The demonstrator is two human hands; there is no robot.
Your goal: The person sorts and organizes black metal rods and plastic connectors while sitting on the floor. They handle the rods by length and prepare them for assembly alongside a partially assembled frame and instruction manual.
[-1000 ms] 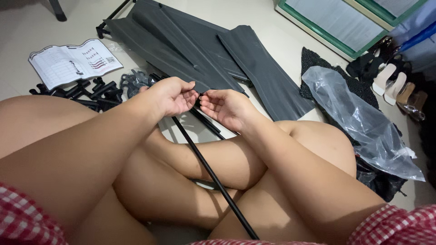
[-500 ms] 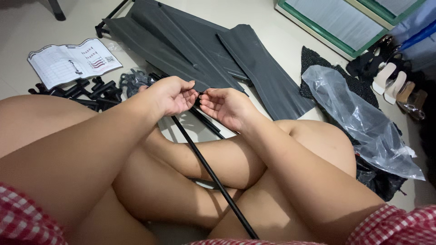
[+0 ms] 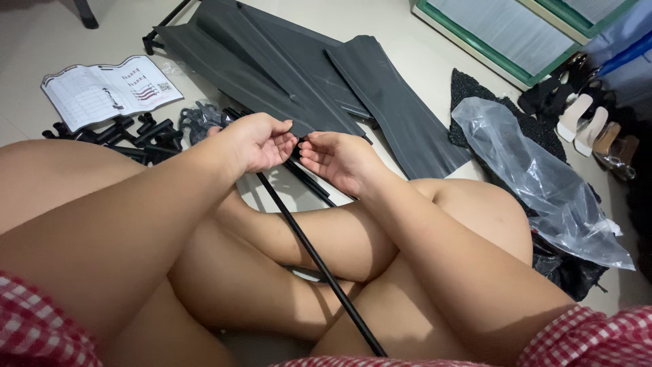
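I sit cross-legged on the floor. My left hand [image 3: 255,141] is curled around the upper end of a long thin black rod [image 3: 314,260] that runs down across my legs toward the bottom edge. My right hand [image 3: 336,158] is beside it, fingertips almost touching the left fingers at the rod's tip. Whether the right hand grips anything small is hidden by the fingers. Dark grey fabric panels [image 3: 292,75] lie just beyond both hands.
An open instruction booklet [image 3: 109,90] lies at the left, with a pile of black plastic connectors and short tubes [image 3: 129,130] below it. A crumpled clear plastic bag [image 3: 543,183] is at the right, shoes [image 3: 591,122] and a green-framed panel [image 3: 502,34] behind it.
Both hands stay together at the rod's tip with only slight finger movement. The view has shifted little.
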